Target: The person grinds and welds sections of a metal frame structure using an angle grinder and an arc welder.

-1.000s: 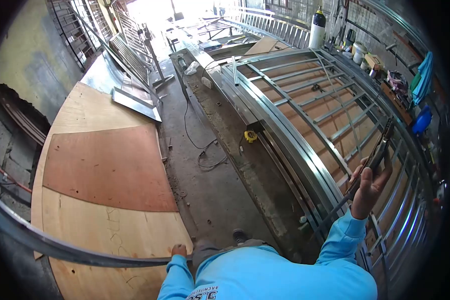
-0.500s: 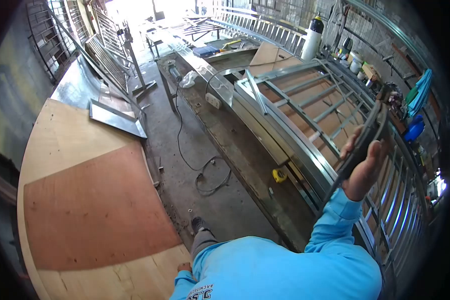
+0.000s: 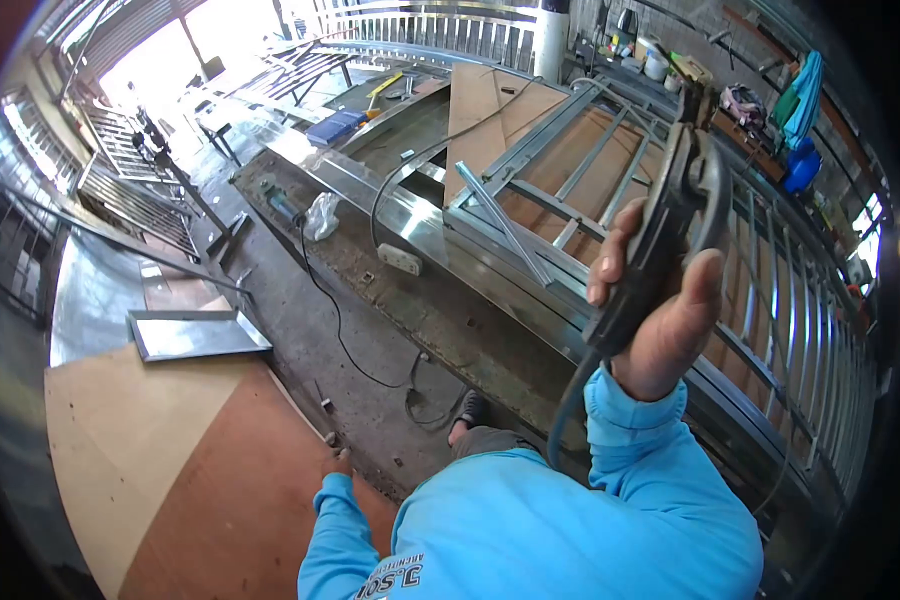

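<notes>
My right hand (image 3: 665,320) is raised close to the camera and grips a black angle grinder (image 3: 682,195) by its body, disc guard uppermost. The grinder's dark cable (image 3: 568,405) hangs down past my blue sleeve. Behind the tool, a large steel gate frame (image 3: 530,150) with many bars lies flat on a long bench. My left hand (image 3: 342,463) is low at the edge of the plywood sheet (image 3: 170,470). Only a small part of it shows, and whether it holds anything is hidden.
A black cord (image 3: 338,330) snakes over the concrete floor to a white socket block (image 3: 402,260) on the bench. A flat metal sheet (image 3: 195,333) lies beside the plywood. More steel grilles (image 3: 120,190) lean at the left. Clutter and a blue cloth (image 3: 805,90) line the right wall.
My right hand has lifted the grinder up and closer to the camera. The view swung right. The curved steel bar my left hand held a second ago is out of view.
</notes>
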Tool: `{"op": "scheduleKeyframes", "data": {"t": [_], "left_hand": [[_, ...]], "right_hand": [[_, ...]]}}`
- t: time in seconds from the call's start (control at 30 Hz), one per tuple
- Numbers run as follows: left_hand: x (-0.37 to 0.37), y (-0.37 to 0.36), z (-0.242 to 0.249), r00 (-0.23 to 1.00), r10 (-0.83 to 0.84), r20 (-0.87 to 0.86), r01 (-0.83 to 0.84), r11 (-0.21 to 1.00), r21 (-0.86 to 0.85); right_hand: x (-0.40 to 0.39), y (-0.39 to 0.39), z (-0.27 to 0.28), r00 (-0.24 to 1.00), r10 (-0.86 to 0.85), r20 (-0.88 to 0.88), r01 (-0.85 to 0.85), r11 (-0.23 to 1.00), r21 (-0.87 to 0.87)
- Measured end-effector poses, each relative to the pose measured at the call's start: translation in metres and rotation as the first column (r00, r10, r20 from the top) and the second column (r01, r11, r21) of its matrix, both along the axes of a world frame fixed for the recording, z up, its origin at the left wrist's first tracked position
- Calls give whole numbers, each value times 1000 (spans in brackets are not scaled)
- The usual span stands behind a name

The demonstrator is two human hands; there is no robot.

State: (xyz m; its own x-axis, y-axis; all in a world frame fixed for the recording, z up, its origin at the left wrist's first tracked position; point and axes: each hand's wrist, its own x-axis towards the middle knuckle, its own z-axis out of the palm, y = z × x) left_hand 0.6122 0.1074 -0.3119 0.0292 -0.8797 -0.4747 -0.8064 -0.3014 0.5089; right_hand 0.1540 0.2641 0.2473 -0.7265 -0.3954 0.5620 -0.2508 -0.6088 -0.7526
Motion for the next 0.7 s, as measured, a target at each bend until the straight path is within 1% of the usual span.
{"op": "scheduleKeyframes", "data": {"t": [0.03,0.1,0.13,0.2,0.23,0.27,0.33,0.37,0.4,0.47,0.5,0.53,0.6,0.63,0.67,0.7], "left_hand": [[-33,-12,26,996,-65,-60,59,994,-97],[-80,-42,37,980,-192,57,199,969,-149],[-105,-47,55,973,-231,25,233,963,-139],[-162,-60,116,948,-316,-46,309,943,-124],[-186,-75,141,915,-401,-49,387,905,-178],[-207,-90,160,874,-483,-51,462,859,-222],[-249,-132,178,812,-581,-63,522,770,-367],[-275,-148,204,793,-604,-81,532,751,-392],[-303,-166,226,771,-629,-99,539,728,-423],[-347,-209,226,654,-733,-185,534,621,-574],[-370,-224,237,615,-768,-178,541,575,-614],[-393,-234,254,571,-803,-170,546,527,-651],[-436,-246,272,463,-875,-139,546,405,-733],[-458,-252,282,348,-937,-23,528,216,-821],[-481,-257,294,228,-968,104,476,18,-879],[-502,-257,313,117,-980,160,520,-77,-851]], "right_hand": [[-6,-15,-6,1000,-8,1,8,1000,-17],[-26,-42,-17,999,50,-14,-51,995,-85],[-37,-52,-23,998,61,5,-60,996,-61],[-56,-72,-36,997,72,38,-71,997,-17],[-66,-80,-45,993,73,90,-72,997,-21],[-76,-87,-53,993,36,111,-37,999,3],[-91,-95,-65,987,-37,154,25,997,76],[-94,-97,-68,981,-89,172,68,990,124],[-96,-98,-74,983,-125,134,97,976,195],[-99,-95,-89,981,-188,48,164,934,319],[-94,-93,-91,978,-179,107,122,908,401],[-90,-92,-100,973,-216,83,158,881,446],[-75,-96,-120,949,-309,62,234,824,516],[-65,-100,-126,931,-360,66,269,796,542],[-56,-104,-133,910,-408,69,301,766,568],[-46,-107,-139,879,-472,67,344,726,596]]}}
